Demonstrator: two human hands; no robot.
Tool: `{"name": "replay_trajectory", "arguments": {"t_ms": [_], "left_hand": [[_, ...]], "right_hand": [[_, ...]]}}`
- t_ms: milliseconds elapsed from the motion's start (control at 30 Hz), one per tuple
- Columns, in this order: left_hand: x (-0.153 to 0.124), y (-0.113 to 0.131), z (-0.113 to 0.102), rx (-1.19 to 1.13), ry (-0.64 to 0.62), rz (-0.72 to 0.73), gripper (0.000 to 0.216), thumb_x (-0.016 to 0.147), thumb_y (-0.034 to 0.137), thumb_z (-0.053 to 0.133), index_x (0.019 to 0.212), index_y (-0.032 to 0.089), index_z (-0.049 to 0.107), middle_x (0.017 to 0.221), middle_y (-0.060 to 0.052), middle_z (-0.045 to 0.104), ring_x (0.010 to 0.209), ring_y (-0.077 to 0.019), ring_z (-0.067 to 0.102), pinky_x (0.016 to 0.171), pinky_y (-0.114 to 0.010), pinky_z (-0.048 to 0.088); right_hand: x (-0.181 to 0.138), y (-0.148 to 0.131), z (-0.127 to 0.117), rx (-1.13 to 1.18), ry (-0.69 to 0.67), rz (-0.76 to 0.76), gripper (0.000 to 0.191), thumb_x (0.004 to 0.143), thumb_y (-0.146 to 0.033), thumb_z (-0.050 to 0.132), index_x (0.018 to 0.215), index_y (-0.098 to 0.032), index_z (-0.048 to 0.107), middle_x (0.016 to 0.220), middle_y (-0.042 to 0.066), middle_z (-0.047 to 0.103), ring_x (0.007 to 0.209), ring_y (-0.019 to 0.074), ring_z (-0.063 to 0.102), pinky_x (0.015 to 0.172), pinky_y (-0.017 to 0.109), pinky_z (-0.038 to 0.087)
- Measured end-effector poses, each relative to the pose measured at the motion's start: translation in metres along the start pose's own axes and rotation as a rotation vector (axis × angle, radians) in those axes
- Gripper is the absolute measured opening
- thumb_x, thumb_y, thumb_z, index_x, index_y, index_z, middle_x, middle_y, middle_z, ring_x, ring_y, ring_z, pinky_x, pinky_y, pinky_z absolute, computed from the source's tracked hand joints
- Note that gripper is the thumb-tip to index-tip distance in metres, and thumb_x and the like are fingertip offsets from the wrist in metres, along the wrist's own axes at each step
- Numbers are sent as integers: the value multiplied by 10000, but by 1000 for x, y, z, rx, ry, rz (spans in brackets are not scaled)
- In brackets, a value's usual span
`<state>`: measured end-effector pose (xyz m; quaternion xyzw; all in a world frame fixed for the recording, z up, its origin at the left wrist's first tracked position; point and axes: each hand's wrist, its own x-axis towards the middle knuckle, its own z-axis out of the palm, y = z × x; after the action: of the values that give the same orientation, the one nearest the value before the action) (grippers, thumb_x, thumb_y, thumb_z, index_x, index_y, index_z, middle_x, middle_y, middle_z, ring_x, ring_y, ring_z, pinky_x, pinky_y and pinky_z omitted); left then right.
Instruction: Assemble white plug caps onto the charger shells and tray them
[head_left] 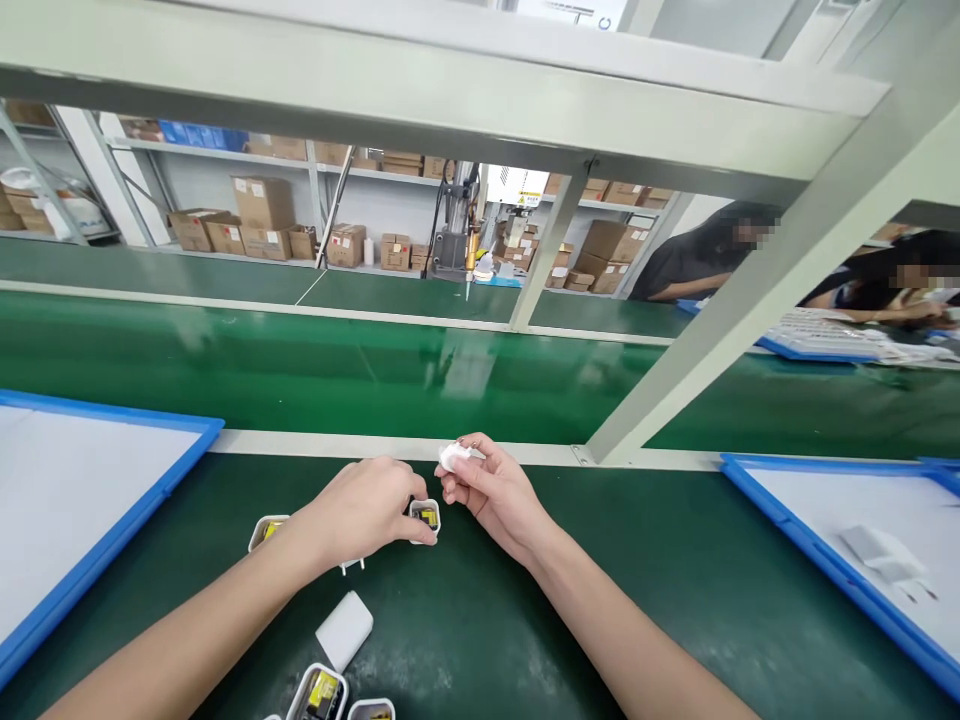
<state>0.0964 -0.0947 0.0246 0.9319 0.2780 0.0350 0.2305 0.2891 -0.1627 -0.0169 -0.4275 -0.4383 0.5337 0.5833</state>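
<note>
Between the thumb and fingers of my left hand [375, 515] is a small white charger housing [425, 517], its open end up with yellow and black parts showing inside. My right hand [491, 490], just to the right, pinches a small white plastic piece [454, 456]; its exact shape is partly covered by the fingers. The two pieces are apart. Below my left hand a closed-looking white charger case [345, 630] lies on the dark green bench. Nearer to me stand another open housing [319, 695] with a yellow part and a further one [373, 710], cut off by the frame edge.
Blue-rimmed trays flank the bench, the left tray [172, 425] and the right tray [787, 520], which bears a white charger [885, 560]. A green conveyor belt [337, 370] runs behind a metal post [712, 320]. Co-workers sit at the far right.
</note>
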Motion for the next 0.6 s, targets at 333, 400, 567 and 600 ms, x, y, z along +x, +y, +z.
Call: {"name": "replay_trajectory", "arguments": {"t_ms": [333,400,567,600], "left_hand": [[0,8,-10,-49,-67,-115,239,788,433,741,722,211,685,814,-34,707,828,-243,673,625,-279,375],[0,7,-10,-66,-62,-136,209,779,402,735,715,208,690,809,-46,708,819,-245,679,636,-278,397],[0,7,-6,-100,-23,-111,130,762,325,707,755,195,693,821,-70,709,849,-269,689,666,-289,439],[1,8,-6,-101,-19,-99,120,762,311,700,769,192,690,836,-74,711,859,-273,690,672,-292,445]], "right_hand": [[-8,-9,-6,-377,-91,15,274,766,-353,891,820,-190,678,822,9,615,744,161,513,697,290,422],[-9,-13,-6,-571,-130,-25,249,808,-364,858,818,-191,679,833,18,627,766,179,527,715,309,421],[-14,-29,2,-1024,-255,-278,217,999,-378,649,875,-199,644,857,31,622,828,204,532,763,345,412],[-16,-31,5,-1087,-283,-324,217,1027,-365,602,897,-195,638,865,40,617,832,207,521,766,351,408]]}}
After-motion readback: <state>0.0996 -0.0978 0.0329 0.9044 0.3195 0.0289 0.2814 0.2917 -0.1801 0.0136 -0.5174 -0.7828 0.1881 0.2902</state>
